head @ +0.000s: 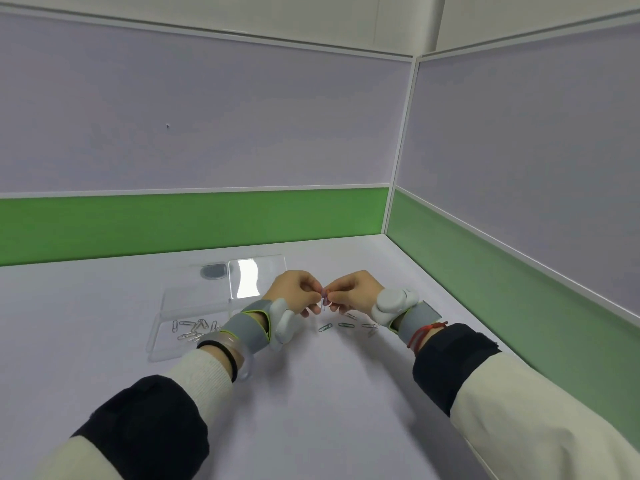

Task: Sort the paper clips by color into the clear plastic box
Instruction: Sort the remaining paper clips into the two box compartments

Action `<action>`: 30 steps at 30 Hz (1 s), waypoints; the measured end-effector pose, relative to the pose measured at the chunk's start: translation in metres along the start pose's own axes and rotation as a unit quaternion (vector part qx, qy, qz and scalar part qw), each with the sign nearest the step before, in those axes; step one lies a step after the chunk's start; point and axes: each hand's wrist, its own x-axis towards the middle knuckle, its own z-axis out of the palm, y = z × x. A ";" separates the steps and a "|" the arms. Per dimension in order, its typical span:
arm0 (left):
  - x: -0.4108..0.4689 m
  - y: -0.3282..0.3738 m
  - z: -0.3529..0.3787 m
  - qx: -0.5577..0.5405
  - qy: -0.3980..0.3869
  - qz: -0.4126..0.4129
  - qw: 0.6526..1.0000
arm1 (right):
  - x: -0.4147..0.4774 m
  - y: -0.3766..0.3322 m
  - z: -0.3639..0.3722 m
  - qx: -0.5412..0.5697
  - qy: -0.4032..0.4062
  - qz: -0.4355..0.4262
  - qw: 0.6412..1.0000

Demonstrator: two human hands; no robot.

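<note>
Clip (324, 296) btw L hand (294, 289), R hand (354, 289)

Left hand (294, 291) and right hand (355, 292) meet, fingers (306, 287) curled, tips pinching.

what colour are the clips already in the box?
Silvery white: paper clips in the clear plastic box, head view.

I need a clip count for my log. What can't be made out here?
Head view: pinkish clip pinched between left hand and right hand; fingers cover it, one or several unclear.
Head view: silver clips in clear plastic box; too small to count, wristband overlaps some.
Head view: dark round thing; blurred.
</note>
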 end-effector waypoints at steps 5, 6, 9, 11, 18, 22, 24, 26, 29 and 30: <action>-0.005 -0.020 -0.023 -0.015 0.019 -0.014 1.000 | 0.010 -0.014 0.026 -0.010 -0.010 0.005 1.000; -0.006 -0.025 -0.027 -0.020 0.026 -0.016 0.999 | 0.013 -0.016 0.032 -0.015 -0.009 0.005 1.000; -0.012 -0.035 -0.041 -0.021 0.044 -0.017 0.999 | 0.022 -0.024 0.049 -0.031 -0.010 0.002 0.999; -0.014 -0.040 -0.049 -0.028 0.050 -0.023 0.998 | 0.026 -0.028 0.059 -0.033 -0.019 0.003 0.999; -0.017 -0.048 -0.065 -0.025 0.070 -0.043 0.996 | 0.028 -0.036 0.072 0.000 -0.031 0.040 0.999; -0.021 -0.047 -0.061 0.020 0.065 -0.010 0.998 | 0.025 -0.038 0.065 -0.032 0.010 0.019 0.999; -0.023 -0.045 -0.059 0.034 0.061 0.001 0.998 | 0.024 -0.038 0.060 -0.096 0.040 -0.004 0.995; -0.025 -0.040 -0.055 0.060 0.062 0.020 0.996 | 0.023 -0.036 0.051 -0.198 0.064 -0.018 0.978; -0.033 -0.026 -0.045 0.117 0.022 0.047 0.992 | 0.017 -0.027 0.037 -0.345 0.034 0.003 0.938; -0.036 -0.022 -0.040 0.148 -0.007 0.057 0.987 | 0.014 -0.023 0.032 -0.377 0.010 0.018 0.926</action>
